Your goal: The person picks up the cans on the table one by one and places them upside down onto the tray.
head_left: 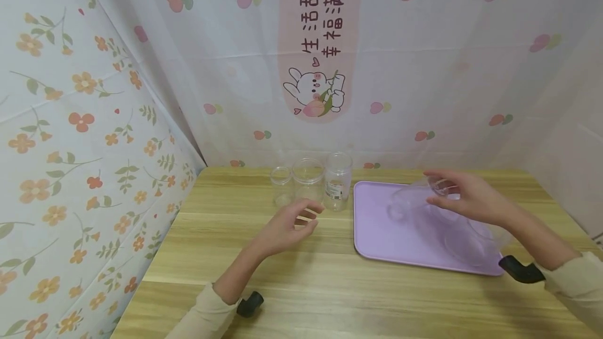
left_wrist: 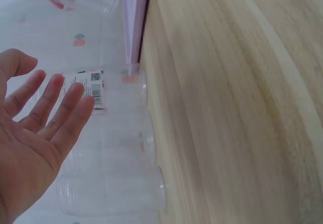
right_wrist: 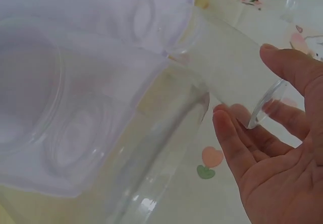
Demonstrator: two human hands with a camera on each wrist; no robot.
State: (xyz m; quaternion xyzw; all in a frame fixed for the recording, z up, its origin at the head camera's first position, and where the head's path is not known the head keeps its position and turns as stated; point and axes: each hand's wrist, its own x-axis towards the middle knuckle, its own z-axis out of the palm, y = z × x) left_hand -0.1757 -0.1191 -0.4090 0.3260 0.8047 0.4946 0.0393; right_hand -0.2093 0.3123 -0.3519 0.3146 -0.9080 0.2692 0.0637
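Observation:
Over the purple tray (head_left: 377, 234), my right hand (head_left: 471, 198) holds a clear plastic jar (right_wrist: 227, 57) near its rim, thumb on one side and fingers on the other. The jar is tilted. Further clear jars (head_left: 471, 247) are at the tray's right part, below this hand; their outlines overlap and are hard to separate. My left hand (head_left: 287, 229) is raised, holding nothing, its fingers relaxed and slightly bent. Just beyond it stand a small clear jar (head_left: 281, 187), a wider jar (head_left: 308, 172) and a tall jar (head_left: 338, 171) with a printed label (left_wrist: 96, 90).
The wooden table (head_left: 330, 297) extends in front of the tray and jars. A patterned curtain (head_left: 386, 67) hangs directly behind the table, and a floral curtain (head_left: 70, 171) hangs along its left side. Dark bands (head_left: 249, 304) sit on both wrists.

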